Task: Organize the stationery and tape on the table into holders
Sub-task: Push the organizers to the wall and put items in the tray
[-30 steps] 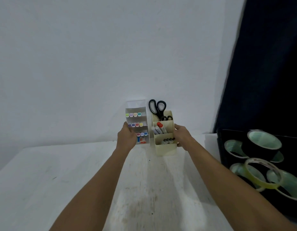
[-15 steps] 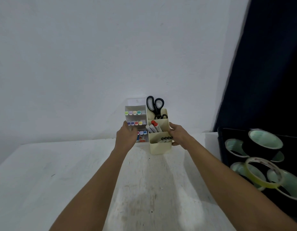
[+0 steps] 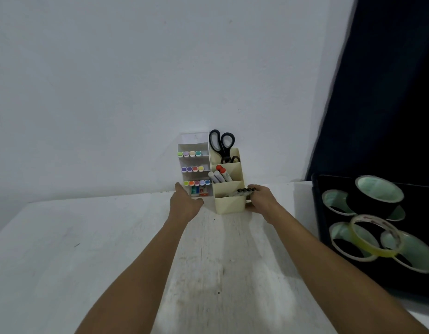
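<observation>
Fingers [image 3: 253, 189] of the right hand [image 3: 261, 198] curl round the cream holder [image 3: 229, 203] at frame centre, as before — while the left hand [image 3: 184, 203], earlier gripping the clear marker holder [image 3: 195, 169], now rests relaxed just beside it. Both holders stand touching by the wall.

Two bare forearms, no sleeves, watch or rings visible. Slim bare left hand [image 3: 184, 205] and bare right hand [image 3: 261, 201], uncovered from fingertips to the near frame edge. Short, plain nails, no gloves.
</observation>
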